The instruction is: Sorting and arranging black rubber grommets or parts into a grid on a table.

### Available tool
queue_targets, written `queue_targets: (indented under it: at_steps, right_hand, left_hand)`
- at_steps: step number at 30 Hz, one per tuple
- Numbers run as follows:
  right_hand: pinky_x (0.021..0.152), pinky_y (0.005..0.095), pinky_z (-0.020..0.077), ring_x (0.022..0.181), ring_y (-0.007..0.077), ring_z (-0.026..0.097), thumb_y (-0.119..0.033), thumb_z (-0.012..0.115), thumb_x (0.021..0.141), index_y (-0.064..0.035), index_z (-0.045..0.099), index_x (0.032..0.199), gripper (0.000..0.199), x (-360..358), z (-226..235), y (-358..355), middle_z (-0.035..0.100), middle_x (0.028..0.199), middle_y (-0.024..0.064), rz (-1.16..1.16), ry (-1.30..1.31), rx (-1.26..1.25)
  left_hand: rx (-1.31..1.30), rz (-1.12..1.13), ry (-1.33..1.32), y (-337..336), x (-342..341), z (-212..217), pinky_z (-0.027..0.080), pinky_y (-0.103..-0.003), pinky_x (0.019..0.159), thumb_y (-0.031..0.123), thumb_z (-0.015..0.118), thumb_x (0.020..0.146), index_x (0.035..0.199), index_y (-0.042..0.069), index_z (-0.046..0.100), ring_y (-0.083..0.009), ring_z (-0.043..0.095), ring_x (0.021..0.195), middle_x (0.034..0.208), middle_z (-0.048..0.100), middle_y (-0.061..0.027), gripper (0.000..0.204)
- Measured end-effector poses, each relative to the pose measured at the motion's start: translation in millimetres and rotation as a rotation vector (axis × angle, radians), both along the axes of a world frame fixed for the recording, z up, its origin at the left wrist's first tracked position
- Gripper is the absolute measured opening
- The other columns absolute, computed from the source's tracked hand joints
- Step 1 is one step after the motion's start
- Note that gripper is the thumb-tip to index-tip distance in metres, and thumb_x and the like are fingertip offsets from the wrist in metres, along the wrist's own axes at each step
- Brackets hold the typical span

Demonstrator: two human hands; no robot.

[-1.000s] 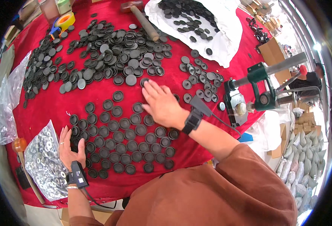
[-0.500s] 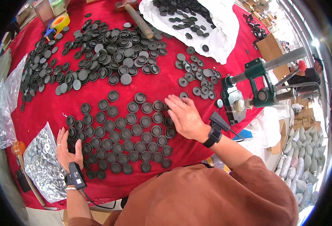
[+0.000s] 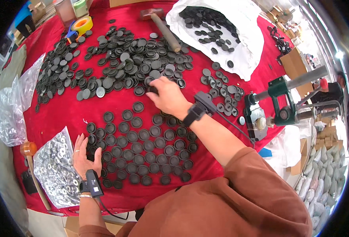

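Head view, the only one we are working from. We are looking down on a red cloth where a loose heap of caps is lying across the far side and a block of laid-out caps is sitting nearer us, mostly single layer, hollow faces up.

Right hand: it is reaching to the near edge of the heap, and its thumb and fingers are closing round a black cap; blur is softening the contact, but we are reading it as a pinch. The cap is sitting between heap and block.

Left hand: it is resting open along the block's left edge, thumb spread from the fingers, a few caps lying in the gap. It is gripping nothing that we can see.

Round about, a hammer is lying against the heap's far side, a clear bag of washers is lying left of the left hand, and a green press is standing to the right.

Our judgement: we are seeing a cap being picked out for the block. The next move is calling for a short draw nearer, hollow face up, without nudging the neighbours.
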State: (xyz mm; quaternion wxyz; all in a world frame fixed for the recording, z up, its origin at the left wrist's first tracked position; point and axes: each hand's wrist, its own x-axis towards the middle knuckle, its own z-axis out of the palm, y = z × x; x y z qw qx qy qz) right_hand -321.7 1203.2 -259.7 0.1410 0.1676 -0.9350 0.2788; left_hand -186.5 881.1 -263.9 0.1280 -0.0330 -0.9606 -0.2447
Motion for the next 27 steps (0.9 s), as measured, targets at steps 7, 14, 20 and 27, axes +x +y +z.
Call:
queue_targets:
  at_steps: [7, 14, 20, 27]
  right_hand:
    - [0.068, 0.0310, 0.0551, 0.079, 0.0142, 0.068, -0.011, 0.059, 0.088, 0.0035, 0.064, 0.110, 0.026, 14.8, 21.1, 35.7, 0.070, 0.094, 0.0142, -0.173, -0.519, -0.446]
    - [0.077, 0.0439, 0.0528, 0.082, 0.0365, 0.064, -0.014, 0.062, 0.081, -0.0036, 0.069, 0.094, 0.018, 30.8, 25.8, 29.3, 0.065, 0.088, 0.0171, -0.101, -0.154, -0.063]
    - [0.080, 0.0417, 0.0515, 0.090, 0.0333, 0.063, -0.018, 0.069, 0.076, -0.0039, 0.067, 0.095, 0.024, 38.1, 22.9, 25.1, 0.063, 0.091, 0.0147, 0.025, -0.252, -0.008]
    - [0.077, 0.0412, 0.0493, 0.086, 0.0299, 0.058, -0.017, 0.072, 0.073, -0.0081, 0.066, 0.091, 0.021, 36.2, 40.1, 67.4, 0.061, 0.085, 0.0109, -0.382, 0.183, 0.476]
  left_hand:
    - [-0.005, -0.012, 0.011, 0.9, -2.2, 2.5, 0.040, -0.045, 0.105, 0.020, 0.073, 0.076, 0.121, 0.001, 0.058, -0.0349, 0.048, 0.127, 0.133, 0.054, -0.0168, 0.051]
    - [-0.010, 0.005, 0.007, -0.4, -1.7, -1.0, 0.040, -0.044, 0.105, 0.019, 0.073, 0.077, 0.121, 0.001, 0.058, -0.0348, 0.048, 0.127, 0.133, 0.054, -0.0168, 0.051]
    - [-0.008, 0.002, 0.006, 1.0, -1.9, 0.1, 0.040, -0.044, 0.104, 0.020, 0.073, 0.076, 0.121, 0.001, 0.058, -0.0350, 0.048, 0.127, 0.133, 0.054, -0.0168, 0.051]
    - [-0.012, 0.005, 0.016, 1.3, -1.1, 3.2, 0.041, -0.044, 0.104, 0.019, 0.073, 0.075, 0.120, 0.000, 0.059, -0.0356, 0.049, 0.126, 0.132, 0.055, -0.0171, 0.051]
